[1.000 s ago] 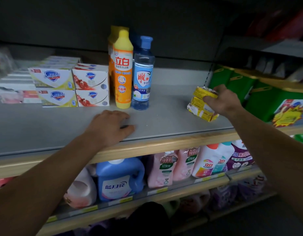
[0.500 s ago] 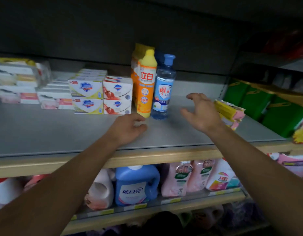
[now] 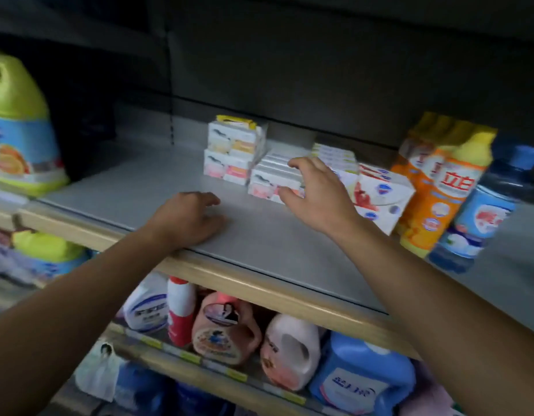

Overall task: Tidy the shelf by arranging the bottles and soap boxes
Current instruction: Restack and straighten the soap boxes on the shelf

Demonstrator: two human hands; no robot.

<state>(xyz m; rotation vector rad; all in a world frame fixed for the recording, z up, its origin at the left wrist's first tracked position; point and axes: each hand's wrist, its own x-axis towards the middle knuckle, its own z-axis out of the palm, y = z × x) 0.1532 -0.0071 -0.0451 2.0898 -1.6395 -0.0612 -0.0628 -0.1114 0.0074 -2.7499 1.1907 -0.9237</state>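
Soap boxes sit in low stacks toward the back of the grey shelf, and our right hand reaches over the nearest white stack with fingers spread, thumb at its front face; blur keeps us from telling whether it grips or only touches. Our left hand lies palm down and relaxed on the bare shelf near the wooden front edge, grasping nothing. Behind, a taller pile of boxes stands two high. Just right of our reaching hand lies a red-and-white box, then an orange bottle with a yellow cap and a blue bottle beside it, both upright. A big green-topped jug stands far left.
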